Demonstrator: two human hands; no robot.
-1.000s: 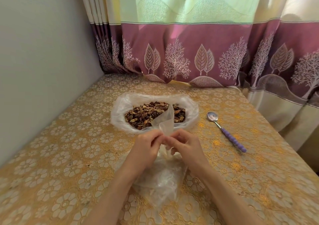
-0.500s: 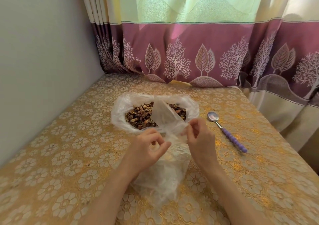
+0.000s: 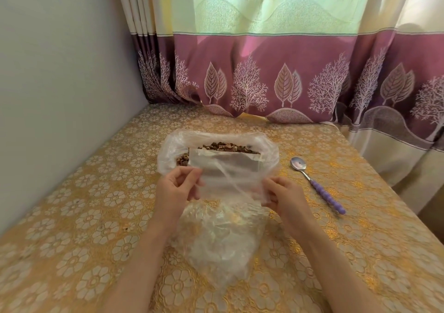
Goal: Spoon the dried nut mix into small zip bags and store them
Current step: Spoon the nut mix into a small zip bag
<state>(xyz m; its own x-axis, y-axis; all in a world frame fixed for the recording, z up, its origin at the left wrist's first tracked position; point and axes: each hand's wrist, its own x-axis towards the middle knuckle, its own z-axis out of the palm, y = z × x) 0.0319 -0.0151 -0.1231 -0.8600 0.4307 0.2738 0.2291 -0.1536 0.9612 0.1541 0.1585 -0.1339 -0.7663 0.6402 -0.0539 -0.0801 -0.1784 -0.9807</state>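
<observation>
Two hands are seen above a gold floral tablecloth [image 3: 72, 216], and between them a small clear zip bag [image 3: 228, 176] is held spread out flat and raised off the cloth. Its left edge is pinched between the thumb and curled fingers of the left hand [image 3: 175, 190], and its right edge is pinched in the same way by the right hand [image 3: 283, 195]. A white band is seen across the top of the zip bag, and whether its mouth is sealed cannot be told. Just behind the zip bag, a larger clear bag [image 3: 173, 149] with its rim rolled open is set on the tablecloth, and the dried nut mix [image 3: 228, 146] is seen inside it, partly hidden by the raised zip bag. Below the zip bag, between the two forearms, a crumpled bundle of clear plastic [image 3: 221, 240] is laid on the tablecloth; what it contains cannot be made out. To the right of the larger bag, well apart from it, a spoon [image 3: 317, 185] with a metal bowl and a ribbed purple handle is laid on the cloth, untouched by either hand. Behind the larger bag, a curtain [image 3: 264, 72] with a purple leaf-patterned band is hung, and a plain wall [image 3: 60, 72] is seen to its left.
</observation>
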